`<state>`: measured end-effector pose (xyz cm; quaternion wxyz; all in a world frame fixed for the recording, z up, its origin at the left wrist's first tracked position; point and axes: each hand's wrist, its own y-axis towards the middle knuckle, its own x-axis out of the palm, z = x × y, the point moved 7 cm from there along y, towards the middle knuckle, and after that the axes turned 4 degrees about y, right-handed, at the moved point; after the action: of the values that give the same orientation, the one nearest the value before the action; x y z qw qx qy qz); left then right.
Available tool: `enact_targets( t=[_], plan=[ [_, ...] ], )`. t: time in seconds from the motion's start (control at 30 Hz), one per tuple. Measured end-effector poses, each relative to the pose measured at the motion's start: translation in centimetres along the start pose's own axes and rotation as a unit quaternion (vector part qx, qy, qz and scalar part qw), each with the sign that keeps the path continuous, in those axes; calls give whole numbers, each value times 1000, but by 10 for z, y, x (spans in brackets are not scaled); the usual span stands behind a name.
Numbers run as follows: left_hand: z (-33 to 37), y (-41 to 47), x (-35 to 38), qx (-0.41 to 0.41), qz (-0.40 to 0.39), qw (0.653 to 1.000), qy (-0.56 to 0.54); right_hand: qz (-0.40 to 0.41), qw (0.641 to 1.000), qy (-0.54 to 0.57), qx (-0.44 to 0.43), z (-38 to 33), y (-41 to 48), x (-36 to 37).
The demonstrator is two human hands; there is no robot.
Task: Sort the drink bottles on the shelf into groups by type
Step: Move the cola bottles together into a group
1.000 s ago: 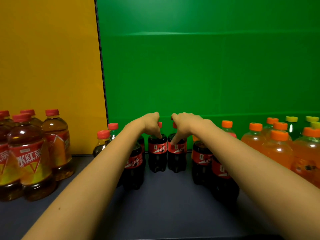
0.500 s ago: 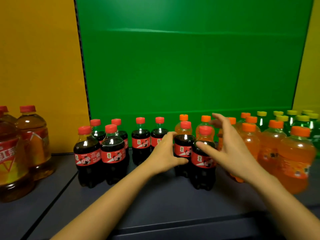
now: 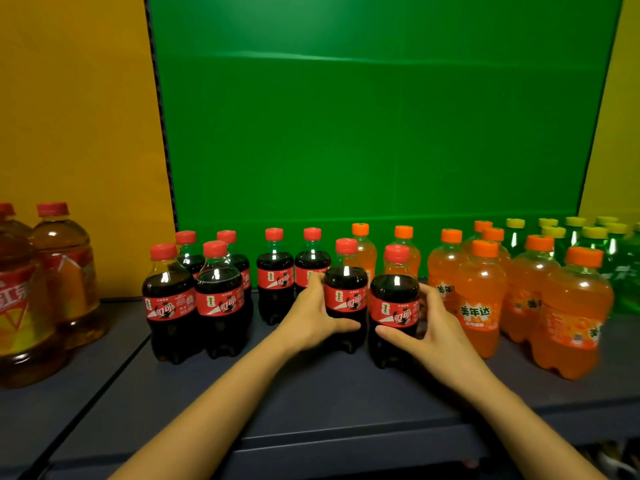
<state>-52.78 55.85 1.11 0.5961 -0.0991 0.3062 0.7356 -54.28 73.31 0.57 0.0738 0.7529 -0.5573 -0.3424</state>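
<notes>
The left hand point(image 3: 311, 318) curls round the left cola bottle point(image 3: 346, 292) and the right hand point(image 3: 438, 323) round the right cola bottle point(image 3: 394, 308), both upright on the shelf point(image 3: 311, 393) beside the orange sodas point(image 3: 479, 306); held low, they should slide steadily toward the cola group point(image 3: 218, 296) without tipping

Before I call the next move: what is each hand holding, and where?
The left hand grips a cola bottle round its labelled middle; the right hand grips the neighbouring cola bottle likewise.
</notes>
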Motion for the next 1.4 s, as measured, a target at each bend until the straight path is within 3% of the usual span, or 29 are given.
enact_targets(
  t=[0.3, 0.6, 1.03, 1.4],
  plan=[
    [-16, -40, -49, -16, 69, 997, 21, -46, 999, 24, 5, -3, 19, 34],
    [-26, -59, -66, -10, 141, 981, 134, -76, 996, 43, -16, -13, 39, 71],
    [-19, -77, -69, 48, 234, 952, 193, -38, 997, 28, -68, -23, 34, 94],
    [-19, -80, -69, 35, 259, 944, 203, -38, 995, 24, -84, -25, 29, 96]
  ],
)
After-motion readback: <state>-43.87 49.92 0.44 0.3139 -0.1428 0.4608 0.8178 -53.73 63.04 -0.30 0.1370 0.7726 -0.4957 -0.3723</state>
